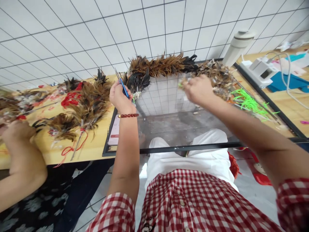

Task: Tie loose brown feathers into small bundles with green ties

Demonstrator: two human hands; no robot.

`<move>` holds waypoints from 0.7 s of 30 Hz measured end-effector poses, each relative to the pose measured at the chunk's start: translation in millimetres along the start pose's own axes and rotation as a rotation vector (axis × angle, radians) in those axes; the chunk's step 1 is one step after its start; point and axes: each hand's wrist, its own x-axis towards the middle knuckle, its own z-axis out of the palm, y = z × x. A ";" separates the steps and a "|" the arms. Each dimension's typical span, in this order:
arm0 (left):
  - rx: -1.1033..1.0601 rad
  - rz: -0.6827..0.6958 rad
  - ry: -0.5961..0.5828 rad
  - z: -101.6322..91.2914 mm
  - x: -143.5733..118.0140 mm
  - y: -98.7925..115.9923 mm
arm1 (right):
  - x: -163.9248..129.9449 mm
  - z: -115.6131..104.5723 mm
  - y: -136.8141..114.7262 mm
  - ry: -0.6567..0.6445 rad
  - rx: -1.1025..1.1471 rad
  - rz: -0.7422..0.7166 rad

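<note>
My left hand grips blue-handled scissors, blades pointing up and left, beside the dark end of a long feather garland lying across the glass table. A red bead bracelet sits on that wrist. My right hand is blurred, fingers pinched on a small green strand near the mottled feathers at the garland's right end.
Another person's arm works at the left over brown feather bundles with red string on a wooden table. Green strands, a white cylinder, a white device with cables and a phone lie around.
</note>
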 end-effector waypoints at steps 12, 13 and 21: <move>0.003 0.112 0.063 -17.4 -24.1 28.0 | -24.7 22.0 -145.9 -0.097 0.113 -0.590; -0.007 0.131 0.071 -20.2 -24.1 33.8 | -20.4 24.9 -129.9 -0.133 0.106 -0.527; 0.211 0.186 0.072 -31.4 2.5 52.6 | -31.7 10.1 41.2 -0.090 -0.045 0.181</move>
